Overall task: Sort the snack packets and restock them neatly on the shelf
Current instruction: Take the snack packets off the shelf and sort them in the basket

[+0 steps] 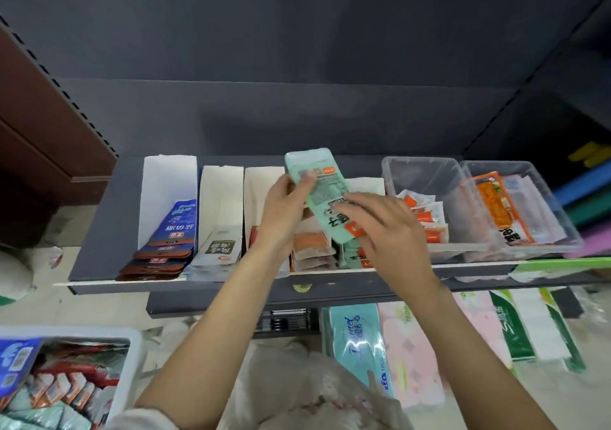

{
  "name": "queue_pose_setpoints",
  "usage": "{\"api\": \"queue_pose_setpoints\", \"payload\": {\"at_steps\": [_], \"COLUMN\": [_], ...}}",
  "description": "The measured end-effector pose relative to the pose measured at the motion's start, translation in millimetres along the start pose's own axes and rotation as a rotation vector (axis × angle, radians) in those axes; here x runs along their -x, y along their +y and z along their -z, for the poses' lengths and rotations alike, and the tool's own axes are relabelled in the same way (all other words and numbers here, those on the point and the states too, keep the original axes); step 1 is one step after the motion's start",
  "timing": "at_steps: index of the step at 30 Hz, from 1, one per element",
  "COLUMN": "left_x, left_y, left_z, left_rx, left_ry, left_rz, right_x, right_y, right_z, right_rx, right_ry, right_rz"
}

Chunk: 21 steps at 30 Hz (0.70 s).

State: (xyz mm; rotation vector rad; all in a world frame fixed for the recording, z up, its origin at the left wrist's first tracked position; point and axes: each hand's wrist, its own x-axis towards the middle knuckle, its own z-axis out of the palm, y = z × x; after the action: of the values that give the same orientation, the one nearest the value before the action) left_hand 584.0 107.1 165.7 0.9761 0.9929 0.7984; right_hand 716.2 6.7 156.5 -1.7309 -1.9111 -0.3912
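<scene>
Above the shelf (99,218), both hands' grip hides the green packet's (319,191) print.

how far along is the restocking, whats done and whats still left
Partly done. The white dividers on the shelf already hold rows: blue packets and white packets. In hand: the left hand and right hand hold a mint green packet over the slot with matching green packets. Left: the bin at lower left still has mixed packets.
</scene>
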Motion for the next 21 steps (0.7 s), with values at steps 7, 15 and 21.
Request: {"api": "queue_pose_setpoints", "payload": {"at_steps": [7, 15, 21], "left_x": [-40, -53, -51], "left_y": [-28, -43, -46], "left_z": [-22, -31, -27], "left_rx": [-1.094, -1.387, -1.387], "left_ry": [-0.182, -0.255, -0.233], "left_rz": [-0.491, -0.588, -0.574], "right_x": [9, -34, -42], "right_y": [70, 87, 76], "right_z": [35, -4, -40], "right_rx": [-0.193, 0.108, 0.249], "right_ry": [0.141, -0.34, -0.721], "right_rz": [-0.716, -0.332, -0.203]}}
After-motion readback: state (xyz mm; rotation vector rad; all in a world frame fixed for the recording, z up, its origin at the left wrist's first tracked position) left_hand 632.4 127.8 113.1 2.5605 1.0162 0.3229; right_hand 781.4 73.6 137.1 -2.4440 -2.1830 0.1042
